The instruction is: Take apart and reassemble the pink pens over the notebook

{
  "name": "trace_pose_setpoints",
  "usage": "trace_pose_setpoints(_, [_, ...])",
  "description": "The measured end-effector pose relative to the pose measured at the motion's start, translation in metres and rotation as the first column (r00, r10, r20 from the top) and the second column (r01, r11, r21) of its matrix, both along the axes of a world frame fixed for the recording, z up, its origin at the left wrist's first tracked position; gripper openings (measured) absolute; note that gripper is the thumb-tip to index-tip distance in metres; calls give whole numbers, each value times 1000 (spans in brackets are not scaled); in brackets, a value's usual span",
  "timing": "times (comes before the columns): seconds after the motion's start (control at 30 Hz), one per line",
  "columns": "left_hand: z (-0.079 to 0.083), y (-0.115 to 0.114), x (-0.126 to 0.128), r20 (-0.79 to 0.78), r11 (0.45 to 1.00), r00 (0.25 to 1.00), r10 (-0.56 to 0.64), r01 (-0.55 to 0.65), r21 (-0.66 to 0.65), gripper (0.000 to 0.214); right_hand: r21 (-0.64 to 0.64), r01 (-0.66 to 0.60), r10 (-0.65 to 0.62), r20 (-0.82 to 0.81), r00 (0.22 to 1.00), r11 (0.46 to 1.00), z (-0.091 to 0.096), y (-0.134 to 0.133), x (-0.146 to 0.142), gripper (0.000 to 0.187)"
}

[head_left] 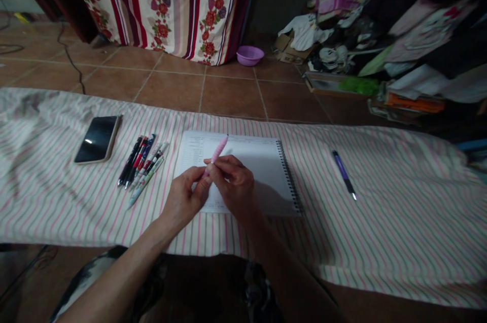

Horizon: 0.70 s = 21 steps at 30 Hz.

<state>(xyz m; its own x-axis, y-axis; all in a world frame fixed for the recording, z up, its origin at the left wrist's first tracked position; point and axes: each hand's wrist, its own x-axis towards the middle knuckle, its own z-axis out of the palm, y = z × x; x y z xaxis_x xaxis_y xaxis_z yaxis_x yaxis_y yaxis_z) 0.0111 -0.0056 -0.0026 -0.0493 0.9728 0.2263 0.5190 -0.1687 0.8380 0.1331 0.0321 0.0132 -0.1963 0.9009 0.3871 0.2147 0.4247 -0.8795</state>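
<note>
Above a spiral-bound notebook (262,166), the left hand (186,191) pinches the lower end of a pink pen (218,150), ridged and dark-tipped, while the right hand (239,181), fingers curled, pinches it higher up. Along the striped cloth (399,201) lie a smartphone (97,139), clustered pens (140,154) and a purple-and-black pen (343,173). Beyond, I see a floral curtain (178,3), a purple basin (250,61) and a cardboard box (285,45) draped with white fabric (304,31).

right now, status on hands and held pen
Left fingers, right fingers gripping slim pink pen. Pen tilted over white spiral-bound notebook. No obstruction visible.
</note>
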Motion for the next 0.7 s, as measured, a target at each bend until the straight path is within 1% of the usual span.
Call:
trace_pose_setpoints(0.07, [2,1,1,6,1000,1000,4,-5,30,19,5,-22,22,-21,1000,1000,0,0,1,17])
trace_pose_setpoints(0.13, [2,2,2,31,1000,1000,-2,1,25,20,14,-37,37,-13,999,999,0,0,1,17])
trace_pose_setpoints(0.23, [1,3,6,104,1000,995,-10,10,-1,21,29,-26,26,-10,1000,999,-1,0,2,17])
trace_pose_setpoints(0.37, [2,3,11,169,1000,986,-7,8,-2,19,24,3,-2,-27,1000,1000,-3,0,3,17])
trace_pose_setpoints(0.6, [7,3,11,167,1000,986,-10,9,7,15,25,-23,23,-6,1000,999,0,0,5,19])
trace_pose_setpoints(0.7, [8,3,11,166,1000,986,-9,6,17,14,34,-8,8,-8,1000,999,1,0,5,19])
